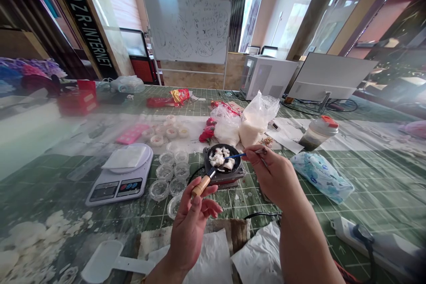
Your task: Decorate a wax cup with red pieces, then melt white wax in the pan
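The small black pan [222, 159] sits on a little hot plate [229, 176] on the green cutting mat [366, 177], with white waxy chunks [219, 158] heaped inside it. The left hand [195, 222] comes up from below the pan, palm turned up, thumb and forefinger pinched on the pan's wooden handle [201, 186] — the other fingers curl loosely, apart from it. The right hand [271, 173] reaches in from the right of the pan, forearm angled up from the lower edge, fingers closed together on a thin blue-tipped stick [234, 156] whose end touches the chunks. Left of the pan stand small clear cups [169, 173], and further left a white kitchen scale [121, 175]. Just behind the pan are plastic bags of white granules [256, 122] — a lidded shaker bottle [317, 133] stands to the right.
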{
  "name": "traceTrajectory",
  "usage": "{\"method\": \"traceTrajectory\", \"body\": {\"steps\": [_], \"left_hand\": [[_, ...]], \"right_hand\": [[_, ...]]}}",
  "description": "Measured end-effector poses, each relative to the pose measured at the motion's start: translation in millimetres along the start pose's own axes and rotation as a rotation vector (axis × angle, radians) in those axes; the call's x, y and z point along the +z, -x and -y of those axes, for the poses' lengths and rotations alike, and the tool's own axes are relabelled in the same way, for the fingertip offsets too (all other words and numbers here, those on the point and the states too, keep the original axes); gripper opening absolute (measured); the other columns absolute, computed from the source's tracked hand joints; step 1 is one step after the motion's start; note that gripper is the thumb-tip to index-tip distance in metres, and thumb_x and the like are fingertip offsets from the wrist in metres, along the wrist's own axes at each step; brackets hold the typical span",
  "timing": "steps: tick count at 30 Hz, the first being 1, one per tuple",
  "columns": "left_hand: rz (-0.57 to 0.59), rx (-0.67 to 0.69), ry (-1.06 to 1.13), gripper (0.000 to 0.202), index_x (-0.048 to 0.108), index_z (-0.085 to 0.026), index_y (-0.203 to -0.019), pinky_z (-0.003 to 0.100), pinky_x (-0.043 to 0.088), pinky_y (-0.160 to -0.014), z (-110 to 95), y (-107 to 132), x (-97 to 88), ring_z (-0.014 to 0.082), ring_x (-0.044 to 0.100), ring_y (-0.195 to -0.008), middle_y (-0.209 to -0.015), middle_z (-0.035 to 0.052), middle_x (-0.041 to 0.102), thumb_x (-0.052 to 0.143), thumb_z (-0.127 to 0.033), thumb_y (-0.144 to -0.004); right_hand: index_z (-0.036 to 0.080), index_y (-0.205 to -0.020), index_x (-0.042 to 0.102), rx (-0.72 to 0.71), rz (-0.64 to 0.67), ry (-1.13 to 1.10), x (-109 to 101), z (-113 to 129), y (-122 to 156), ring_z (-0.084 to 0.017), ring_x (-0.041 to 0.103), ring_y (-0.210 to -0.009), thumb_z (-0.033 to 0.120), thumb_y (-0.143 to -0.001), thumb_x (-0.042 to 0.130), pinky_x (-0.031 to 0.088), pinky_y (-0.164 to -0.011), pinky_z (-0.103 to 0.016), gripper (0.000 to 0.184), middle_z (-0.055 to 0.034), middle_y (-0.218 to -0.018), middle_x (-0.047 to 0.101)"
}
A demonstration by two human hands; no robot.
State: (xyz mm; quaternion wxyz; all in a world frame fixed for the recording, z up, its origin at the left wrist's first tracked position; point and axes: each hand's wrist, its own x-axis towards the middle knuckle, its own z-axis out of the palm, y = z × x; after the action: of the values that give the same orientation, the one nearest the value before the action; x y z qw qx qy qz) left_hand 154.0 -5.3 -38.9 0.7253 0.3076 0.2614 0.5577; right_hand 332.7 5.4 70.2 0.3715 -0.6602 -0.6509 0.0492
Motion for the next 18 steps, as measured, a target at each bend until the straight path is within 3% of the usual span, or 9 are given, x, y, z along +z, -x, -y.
{"method": "traceTrajectory", "body": {"steps": [5, 10, 18], "left_hand": [[-0.001, 0.005, -0.007, 0.031, 0.047, -0.027, -0.121, 0.036, 0.044, -0.072, 0.3, -0.1, -0.1, 0.0164, 0.061, -0.07, -0.111, 0.0095, 0.063, 0.044, -0.029, -0.09], [-0.007, -0.012, -0.008, 0.031, 0.048, -0.028, -0.121, 0.036, 0.044, -0.072, -0.7, -0.3, 0.1, 0.0164, 0.061, -0.07, -0.111, 0.0095, 0.063, 0.044, -0.03, -0.09], [-0.004, -0.004, -0.009, 0.03, 0.049, -0.029, -0.12, 0.036, 0.043, -0.072, -1.3, -0.1, -0.5, 0.0163, 0.061, -0.07, -0.11, 0.0085, 0.063, 0.044, -0.03, -0.09]], "right_hand": [[0.02, -0.088, 0.061, -0.047, 0.07, -0.017, 6.5, 3.6, 0.6, -0.014, 0.06, -0.071, 0.03, -0.09, 0.042, 0.041, -0.065, -0.021, 0.021, 0.0, -0.076, 0.066], [0.021, -0.091, 0.061, -0.012, -0.014, -0.036, 7.9, 2.4, 0.6, -0.014, 0.061, -0.074, 0.032, -0.09, 0.042, 0.041, -0.068, -0.022, 0.021, -0.0011, -0.081, 0.067], [0.021, -0.087, 0.061, -0.005, 0.036, 0.002, 5.5, 2.1, -0.9, -0.014, 0.06, -0.071, 0.031, -0.09, 0.042, 0.04, -0.065, -0.022, 0.021, 0.0, -0.078, 0.067]]}}
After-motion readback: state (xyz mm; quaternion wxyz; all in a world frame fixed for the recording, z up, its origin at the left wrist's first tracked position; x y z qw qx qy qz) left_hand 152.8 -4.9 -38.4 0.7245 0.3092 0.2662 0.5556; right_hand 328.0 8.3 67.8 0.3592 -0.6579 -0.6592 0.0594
